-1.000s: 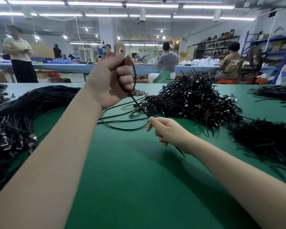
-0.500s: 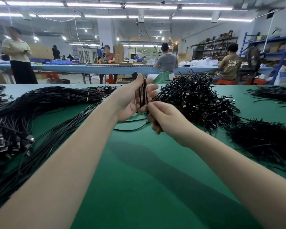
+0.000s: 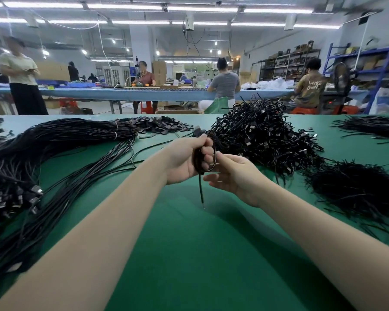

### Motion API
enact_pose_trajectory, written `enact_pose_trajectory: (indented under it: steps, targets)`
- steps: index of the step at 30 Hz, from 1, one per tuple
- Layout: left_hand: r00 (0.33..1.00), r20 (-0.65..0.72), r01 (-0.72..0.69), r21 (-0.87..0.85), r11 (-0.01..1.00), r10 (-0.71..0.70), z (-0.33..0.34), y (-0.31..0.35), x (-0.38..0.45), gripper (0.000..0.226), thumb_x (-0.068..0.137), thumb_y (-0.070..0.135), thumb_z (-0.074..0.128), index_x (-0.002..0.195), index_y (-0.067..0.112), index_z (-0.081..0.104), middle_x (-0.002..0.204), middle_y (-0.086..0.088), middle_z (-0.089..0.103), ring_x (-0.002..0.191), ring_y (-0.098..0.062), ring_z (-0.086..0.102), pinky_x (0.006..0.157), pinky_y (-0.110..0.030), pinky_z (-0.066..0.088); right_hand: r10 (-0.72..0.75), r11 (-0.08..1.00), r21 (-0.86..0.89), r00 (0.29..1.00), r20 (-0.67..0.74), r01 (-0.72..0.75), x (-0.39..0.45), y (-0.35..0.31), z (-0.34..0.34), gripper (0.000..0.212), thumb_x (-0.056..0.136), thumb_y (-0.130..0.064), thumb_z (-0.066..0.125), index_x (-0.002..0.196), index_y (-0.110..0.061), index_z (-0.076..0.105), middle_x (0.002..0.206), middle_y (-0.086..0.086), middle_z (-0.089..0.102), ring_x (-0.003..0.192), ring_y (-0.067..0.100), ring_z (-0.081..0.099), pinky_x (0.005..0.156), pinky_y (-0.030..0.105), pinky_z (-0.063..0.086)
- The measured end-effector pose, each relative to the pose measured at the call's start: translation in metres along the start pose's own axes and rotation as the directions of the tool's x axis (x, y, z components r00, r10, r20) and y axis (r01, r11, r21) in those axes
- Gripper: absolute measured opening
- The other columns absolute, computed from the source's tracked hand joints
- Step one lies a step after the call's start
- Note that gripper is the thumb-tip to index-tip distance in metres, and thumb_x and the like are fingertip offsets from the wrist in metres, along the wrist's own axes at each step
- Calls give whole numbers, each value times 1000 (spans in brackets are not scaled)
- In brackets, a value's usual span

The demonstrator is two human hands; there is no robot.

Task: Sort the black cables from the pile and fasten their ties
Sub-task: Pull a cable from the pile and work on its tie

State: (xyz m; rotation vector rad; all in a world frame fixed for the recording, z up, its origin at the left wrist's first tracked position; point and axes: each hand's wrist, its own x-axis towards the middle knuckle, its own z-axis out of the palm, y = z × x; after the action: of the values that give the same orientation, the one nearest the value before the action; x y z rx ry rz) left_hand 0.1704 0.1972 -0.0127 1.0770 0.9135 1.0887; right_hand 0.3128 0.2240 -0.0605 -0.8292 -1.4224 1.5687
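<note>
Both bare forearms reach in over the green table [image 3: 189, 254], meeting just above its middle. The left hand [image 3: 184, 160] grips a coiled black cable [image 3: 198, 162], fingers curled tight round the loops, and one loose end [image 3: 201, 191] hangs straight down toward the cloth. The right hand [image 3: 236, 173] sits just beside it at three o'clock, fingers relaxed and spread, a fingertip touching the coil's edge; it holds nothing I can see. Out at nine o'clock lie long straight cables [image 3: 54, 149], banded in a bundle, plugs trailing near the edge. At three o'clock, a heap of thin black ties [image 3: 357, 189]. Further on, at one o'clock, the big tangled pile [image 3: 263, 135] of cables. Beyond the table, workers [image 3: 225, 86] sit at a long blue bench [image 3: 121, 94].
</note>
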Motion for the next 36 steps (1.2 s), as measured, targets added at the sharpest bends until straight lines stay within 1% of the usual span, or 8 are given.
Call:
enact_pose_trajectory:
  steps: [5, 9, 14, 19, 22, 28, 33, 36]
  targets:
    - [987, -141, 79, 3, 997, -78, -10, -11, 6, 34, 104, 29, 36, 78, 16, 52, 62, 2, 50, 59, -13, 52, 59, -22, 42, 109, 993, 38, 994, -24, -108, 2, 10, 1, 25, 99, -33, 49, 89, -15, 63, 76, 0, 63, 60, 15, 60, 68, 33, 54]
    - [973, -218, 130, 224, 966, -81, -16, -19, 9, 31, 102, 34, 41, 79, 22, 56, 73, 4, 48, 62, -9, 40, 58, -24, 30, 76, 997, 8, 995, -69, -76, 5, 16, 5, 22, 99, -27, 50, 92, -14, 67, 73, 0, 53, 51, 10, 50, 58, 26, 55]
    - [999, 8, 50, -177, 983, -49, -17, -23, 6, 31, 102, 28, 41, 79, 16, 59, 100, -1, 71, 80, -12, 61, 59, -20, 51, 75, 997, -34, 997, -38, -76, 5, 16, 6, 22, 98, -31, 52, 82, -19, 61, 55, -9, 54, 49, 10, 51, 50, 23, 49]
    - [990, -118, -78, -50, 996, 71, -6, -32, 16, 30, 102, 28, 42, 81, 16, 58, 79, 3, 66, 69, -11, 61, 56, -22, 53, 7, 987, -162, 999, 31, -2, 4, 16, 5, 29, 101, -39, 41, 91, -19, 60, 80, -4, 67, 63, 12, 68, 56, 22, 51]
    - [972, -193, -115, 118, 986, 136, -5, -36, 22, 29, 101, 31, 45, 82, 16, 62, 72, 8, 67, 69, -12, 57, 68, -25, 50, -16, 959, -282, 995, 93, 42, 3, 14, 6, 38, 95, -49, 48, 95, -13, 61, 81, -4, 66, 65, 13, 66, 64, 28, 53]
    - [963, -215, -115, 228, 967, 165, -8, -39, 23, 27, 100, 34, 49, 83, 22, 66, 78, 15, 71, 77, -8, 59, 73, -23, 48, -109, 809, -572, 990, 85, 138, 1, 11, 10, 27, 98, -35, 48, 82, -14, 50, 71, -2, 49, 55, 10, 53, 56, 26, 48]
    - [955, -250, -95, 248, 964, 158, -1, -46, 25, 29, 101, 36, 46, 85, 22, 65, 72, 16, 70, 60, 2, 60, 57, -13, 48, -238, 374, -915, 969, 65, 153, 5, 14, 13, 29, 101, -27, 33, 75, -16, 35, 71, 1, 47, 68, 27, 49, 63, 34, 39]
    - [947, -285, -70, 268, 961, 148, 4, -51, 27, 32, 102, 36, 43, 86, 24, 69, 95, 6, 73, 86, -11, 61, 81, -24, 52, -248, 230, -972, 969, -16, 43, 8, 21, 8, 17, 100, -24, 28, 100, -13, 41, 81, 3, 50, 73, 30, 48, 64, 35, 38]
